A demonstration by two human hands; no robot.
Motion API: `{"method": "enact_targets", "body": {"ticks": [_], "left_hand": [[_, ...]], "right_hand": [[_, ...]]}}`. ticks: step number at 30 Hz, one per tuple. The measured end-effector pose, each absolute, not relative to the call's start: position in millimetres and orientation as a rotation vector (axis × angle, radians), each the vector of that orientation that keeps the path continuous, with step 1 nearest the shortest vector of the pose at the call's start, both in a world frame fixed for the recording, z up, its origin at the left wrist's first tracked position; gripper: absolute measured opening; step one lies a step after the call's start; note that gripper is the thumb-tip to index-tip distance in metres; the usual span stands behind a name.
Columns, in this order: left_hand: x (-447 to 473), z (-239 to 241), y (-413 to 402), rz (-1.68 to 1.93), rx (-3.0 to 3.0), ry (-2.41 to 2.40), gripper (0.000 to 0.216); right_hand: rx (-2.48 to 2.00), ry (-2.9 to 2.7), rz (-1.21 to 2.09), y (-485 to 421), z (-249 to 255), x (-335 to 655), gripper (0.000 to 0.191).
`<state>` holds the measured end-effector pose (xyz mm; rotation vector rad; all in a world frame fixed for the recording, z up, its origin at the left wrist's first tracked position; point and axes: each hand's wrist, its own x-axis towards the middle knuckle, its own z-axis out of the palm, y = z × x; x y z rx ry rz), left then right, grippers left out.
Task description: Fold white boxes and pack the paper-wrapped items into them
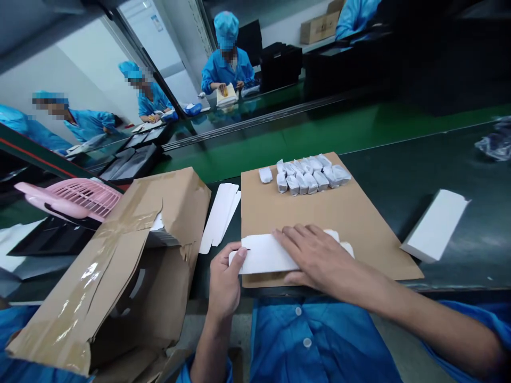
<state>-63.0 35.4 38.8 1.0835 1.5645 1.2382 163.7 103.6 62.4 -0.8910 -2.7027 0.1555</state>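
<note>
Left hand [225, 276] pinches the left end of a flat white carton [265, 255], thumb on top; the right hand [313, 255] lies flat across it, fingers extended, hiding part of it. The carton is over the near part of a brown cardboard sheet [275, 210]. Left of the sheet, a torn, taped box [115, 234] crowds the left forearm's side, with white blanks [221, 215] between box and sheet. Right of the sheet rests a white box [437, 226]. Small wrapped pieces [309, 175] sit on the sheet's far part. Beyond it, past a green surface [279, 135], are co-workers [229, 69] in blue.
</note>
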Motion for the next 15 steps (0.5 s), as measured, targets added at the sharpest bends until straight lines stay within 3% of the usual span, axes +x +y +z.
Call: {"method": "enact_targets", "body": {"ticks": [2, 6, 10, 15], "left_hand": [[-61.5, 36.9, 37.1, 1.152, 1.061, 1.474, 0.042], [-69.8, 39.6, 36.2, 0.932, 1.051, 1.309, 0.042], [-68.3, 37.5, 39.3, 0.969, 1.062, 1.335, 0.037], [-54.0, 34.1, 49.5, 1.060, 1.117, 1.450, 0.022]], "right_hand": [[-0.760, -2.691, -0.047, 96.4, 51.0, 163.2, 0.070], [-0.557, -2.661, -0.023, 98.5, 46.9, 173.7, 0.055], [-0.569, -2.641, 0.063, 101.4, 51.7, 179.8, 0.052], [-0.608, -2.671, -0.079, 96.5, 49.9, 174.2, 0.049]]}}
